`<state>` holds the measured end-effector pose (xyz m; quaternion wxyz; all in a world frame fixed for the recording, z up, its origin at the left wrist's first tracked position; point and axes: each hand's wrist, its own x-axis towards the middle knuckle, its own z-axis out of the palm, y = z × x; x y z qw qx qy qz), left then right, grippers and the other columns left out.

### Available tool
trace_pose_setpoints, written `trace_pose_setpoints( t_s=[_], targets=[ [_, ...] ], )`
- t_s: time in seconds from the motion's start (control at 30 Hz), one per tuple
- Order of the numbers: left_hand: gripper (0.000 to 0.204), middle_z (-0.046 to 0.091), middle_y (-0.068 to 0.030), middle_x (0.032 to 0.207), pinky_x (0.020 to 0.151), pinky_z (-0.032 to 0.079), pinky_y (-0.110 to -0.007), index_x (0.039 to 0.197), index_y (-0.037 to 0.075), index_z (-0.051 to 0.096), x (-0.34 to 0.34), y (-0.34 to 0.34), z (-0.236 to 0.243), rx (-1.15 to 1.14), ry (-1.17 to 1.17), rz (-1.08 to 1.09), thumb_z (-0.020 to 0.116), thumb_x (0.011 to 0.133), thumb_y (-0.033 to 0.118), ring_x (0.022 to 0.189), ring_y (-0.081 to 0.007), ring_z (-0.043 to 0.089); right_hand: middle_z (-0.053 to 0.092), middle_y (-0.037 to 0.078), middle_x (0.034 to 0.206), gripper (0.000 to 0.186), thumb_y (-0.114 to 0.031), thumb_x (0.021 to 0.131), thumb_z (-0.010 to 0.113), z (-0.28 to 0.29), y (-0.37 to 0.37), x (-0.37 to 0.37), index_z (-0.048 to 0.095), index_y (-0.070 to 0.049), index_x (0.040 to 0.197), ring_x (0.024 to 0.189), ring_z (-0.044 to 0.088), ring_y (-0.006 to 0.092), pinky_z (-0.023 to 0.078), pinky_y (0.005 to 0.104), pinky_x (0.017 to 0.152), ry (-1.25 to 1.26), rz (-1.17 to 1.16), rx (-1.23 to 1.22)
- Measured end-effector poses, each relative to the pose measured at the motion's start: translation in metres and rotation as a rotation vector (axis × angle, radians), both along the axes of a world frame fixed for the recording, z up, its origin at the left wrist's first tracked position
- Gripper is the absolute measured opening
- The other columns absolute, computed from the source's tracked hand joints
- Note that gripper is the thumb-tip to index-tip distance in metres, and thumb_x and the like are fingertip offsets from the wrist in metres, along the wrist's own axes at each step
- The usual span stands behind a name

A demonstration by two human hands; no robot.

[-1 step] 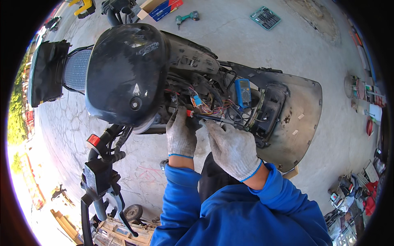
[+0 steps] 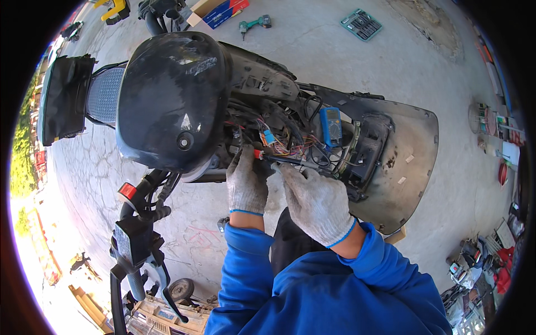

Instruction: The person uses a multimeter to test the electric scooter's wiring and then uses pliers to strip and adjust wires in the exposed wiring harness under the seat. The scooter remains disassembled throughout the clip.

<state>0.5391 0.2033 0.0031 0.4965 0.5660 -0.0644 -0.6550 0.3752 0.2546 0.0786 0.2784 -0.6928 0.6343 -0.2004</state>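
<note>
Both my hands wear whitish knit gloves with darkened fingers. At the near edge of the opened scooter body point(image 2: 259, 75), my left hand point(image 2: 247, 187) is closed at the wiring, its fingertips beside a red connector point(image 2: 258, 154). What it grips is hidden. Just to its right, my right hand point(image 2: 317, 204) is closed in a pinch close to a dark cable point(image 2: 293, 162); the thing between its fingers is too small to name. Beyond them lie tangled coloured wires point(image 2: 287, 146) with a light-blue connector point(image 2: 269, 137). A blue multimeter point(image 2: 331, 127) rests on the body to the right.
A glossy black scooter panel point(image 2: 167, 100) rises left of my hands, with a handlebar point(image 2: 134, 240) at near left. On the concrete floor beyond lie a green power drill point(image 2: 255, 24), a teal tool case point(image 2: 362, 25) and a cardboard box point(image 2: 218, 12). Assorted clutter point(image 2: 474, 273) lines the right side.
</note>
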Motion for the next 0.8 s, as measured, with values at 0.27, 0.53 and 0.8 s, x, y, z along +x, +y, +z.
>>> trace_pose_setpoints(
  t_s=[0.27, 0.53, 0.8],
  targets=[
    [0.025, 0.076, -0.0113, 0.104, 0.081, 0.056, -0.037, 0.119, 0.002, 0.069, 0.0, 0.003, -0.003, -0.054, 0.077, -0.003, 0.062, 0.107, 0.023, 0.094, -0.0235, 0.071, 0.066, 0.015, 0.08, 0.036, -0.017, 0.094, 0.07, 0.003, 0.0, 0.007, 0.069, -0.009, 0.129, 0.06, 0.067, 0.0342, 0.053, 0.0438, 0.053, 0.035, -0.013, 0.01],
    [0.028, 0.075, -0.0103, 0.111, 0.084, 0.054, -0.034, 0.123, 0.002, 0.069, 0.005, 0.005, -0.01, -0.078, 0.094, -0.023, 0.062, 0.108, 0.025, 0.099, -0.0219, 0.07, 0.066, 0.014, 0.08, 0.034, -0.016, 0.094, 0.069, 0.003, -0.001, 0.007, 0.069, -0.007, 0.127, 0.062, 0.068, 0.033, 0.055, 0.0438, 0.054, 0.019, 0.002, 0.006],
    [0.031, 0.071, -0.0099, 0.12, 0.095, 0.052, -0.036, 0.127, 0.0, 0.066, 0.013, 0.007, -0.012, -0.082, 0.057, -0.128, 0.058, 0.11, 0.026, 0.109, -0.0208, 0.067, 0.068, 0.014, 0.085, 0.033, -0.013, 0.092, 0.07, -0.021, 0.004, 0.003, 0.07, -0.006, 0.124, 0.071, 0.07, 0.0326, 0.056, 0.0434, 0.06, -0.085, 0.031, -0.075]
  ],
)
